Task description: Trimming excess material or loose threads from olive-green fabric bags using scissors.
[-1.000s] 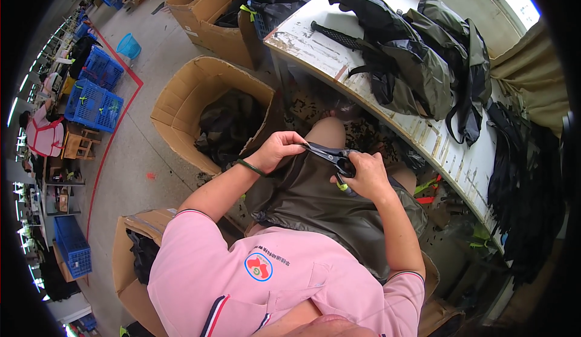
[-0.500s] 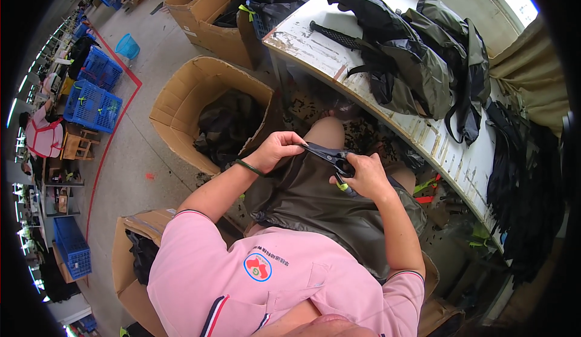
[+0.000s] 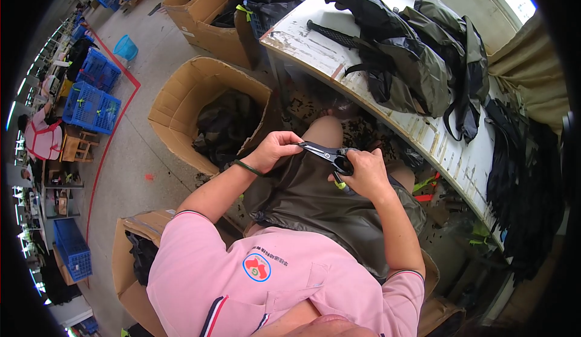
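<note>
— So, what's in the hands?

— Black scissors (image 3: 330, 154) in the right hand (image 3: 362, 173), fingers clamped around the handles, blades pointing left. The left hand (image 3: 275, 149) pinches the edge of a dark olive garment (image 3: 315, 198), fingertips together right at the blade tips.

— And the garment?

— Draped over the lap, just below the white table (image 3: 423, 128), with an open cardboard box (image 3: 175, 104) to the left.

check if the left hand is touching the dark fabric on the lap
Touching. In the head view the left hand pinches the upper edge of the dark fabric, its fingers closed on it just beside the tip of the black scissors.
</note>
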Tool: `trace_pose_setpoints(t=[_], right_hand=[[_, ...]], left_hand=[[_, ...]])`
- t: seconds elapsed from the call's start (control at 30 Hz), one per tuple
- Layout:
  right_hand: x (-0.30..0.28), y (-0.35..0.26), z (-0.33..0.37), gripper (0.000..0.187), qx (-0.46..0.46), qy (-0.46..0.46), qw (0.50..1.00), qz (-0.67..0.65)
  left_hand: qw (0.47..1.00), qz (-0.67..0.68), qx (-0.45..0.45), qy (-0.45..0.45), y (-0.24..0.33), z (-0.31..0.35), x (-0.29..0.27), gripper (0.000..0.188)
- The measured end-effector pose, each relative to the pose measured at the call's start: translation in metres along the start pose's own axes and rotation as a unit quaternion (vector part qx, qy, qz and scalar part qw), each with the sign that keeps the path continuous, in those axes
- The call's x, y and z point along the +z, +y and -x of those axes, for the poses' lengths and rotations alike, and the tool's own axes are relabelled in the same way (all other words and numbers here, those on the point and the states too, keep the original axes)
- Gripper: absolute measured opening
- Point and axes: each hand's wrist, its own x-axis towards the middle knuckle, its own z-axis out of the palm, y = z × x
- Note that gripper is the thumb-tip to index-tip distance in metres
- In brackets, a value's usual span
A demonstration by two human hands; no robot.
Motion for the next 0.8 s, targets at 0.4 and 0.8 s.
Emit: trace_pose_setpoints(t=[0.4,0.8], right_hand=[[0.000,0.011,0.000,0.052,0.110,-0.029,0.993,-0.025],[-0.075,0.145,-0.028,0.041,0.279,0.441,0.853,0.009]], left_hand=[[0.999,-0.045,-0.004,-0.013,0.009,-0.002,0.012,0.019],[0.887,-0.248,0.214,0.324,0.172,0.091,-0.123,0.005]])
